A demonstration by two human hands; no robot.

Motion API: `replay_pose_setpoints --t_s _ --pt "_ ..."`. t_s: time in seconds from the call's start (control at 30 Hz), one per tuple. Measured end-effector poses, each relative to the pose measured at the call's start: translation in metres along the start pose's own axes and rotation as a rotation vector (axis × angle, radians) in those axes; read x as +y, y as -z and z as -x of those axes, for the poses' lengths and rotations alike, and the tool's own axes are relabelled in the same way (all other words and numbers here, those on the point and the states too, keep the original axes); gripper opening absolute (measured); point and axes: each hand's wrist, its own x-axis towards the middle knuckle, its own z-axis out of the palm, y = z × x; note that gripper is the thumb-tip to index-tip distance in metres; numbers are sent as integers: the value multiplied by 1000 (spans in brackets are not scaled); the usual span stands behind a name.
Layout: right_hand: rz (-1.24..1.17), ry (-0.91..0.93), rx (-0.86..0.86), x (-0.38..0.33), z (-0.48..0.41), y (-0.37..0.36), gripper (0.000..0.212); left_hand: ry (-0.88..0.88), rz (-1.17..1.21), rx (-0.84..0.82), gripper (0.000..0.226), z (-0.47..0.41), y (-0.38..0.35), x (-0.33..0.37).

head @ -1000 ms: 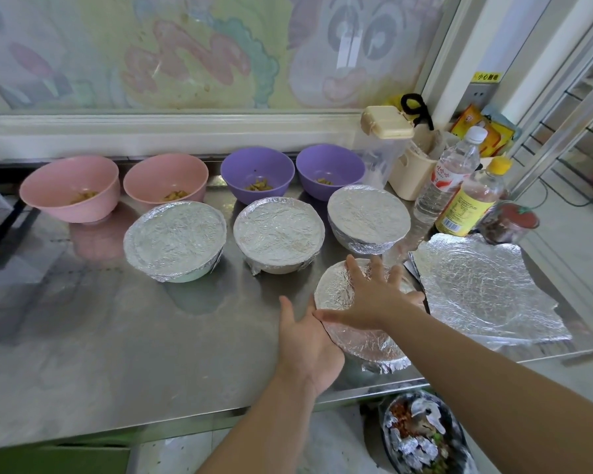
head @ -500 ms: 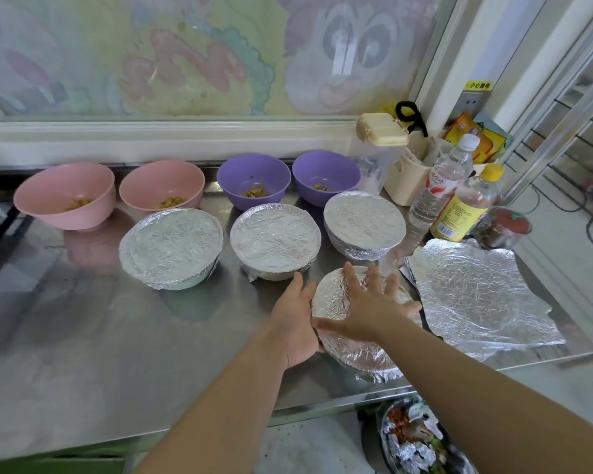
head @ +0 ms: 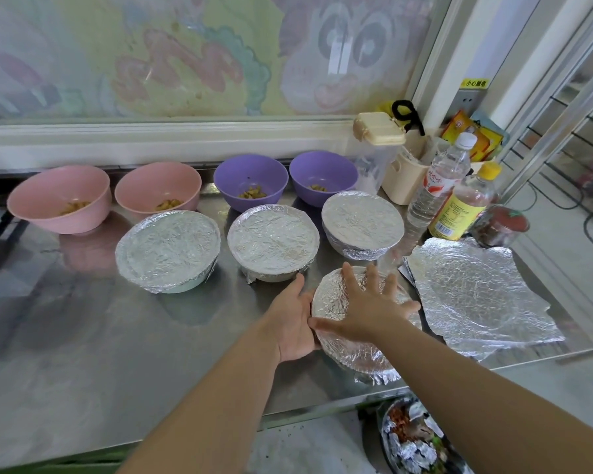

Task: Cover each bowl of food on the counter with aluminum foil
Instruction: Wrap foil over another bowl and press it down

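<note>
Near 5 o'clock on the counter (head: 83, 354), right grip (head: 367, 307) rests flat, fingers spread, on the foiled bowl (head: 360, 357); left grip (head: 293, 319) lies palm-flat against its 9 o'clock side.

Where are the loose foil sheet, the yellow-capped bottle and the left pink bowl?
loose foil sheet (head: 476, 295): head view, middle of its crinkled top.
yellow-capped bottle (head: 458, 213): head view, on its yellow label.
left pink bowl (head: 59, 221): head view, front outer wall.

The right hand (head: 367, 309) is lying flat with spread fingers on the foil-covered bowl (head: 350, 350) near the tabletop (head: 83, 354) edge, while the left hand (head: 293, 323) is pressing against its left side.
</note>
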Motion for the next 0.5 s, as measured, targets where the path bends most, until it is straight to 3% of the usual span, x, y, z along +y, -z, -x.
replay_pose_setpoints --t_s 0.37,0.5 --pt "-58 -17 -4 -1 -4 -3 142 57 -134 116 71 -7 -2 13" --pt "-76 -17 -94 1 -14 9 160 -78 -118 225 57 0 -9 14"
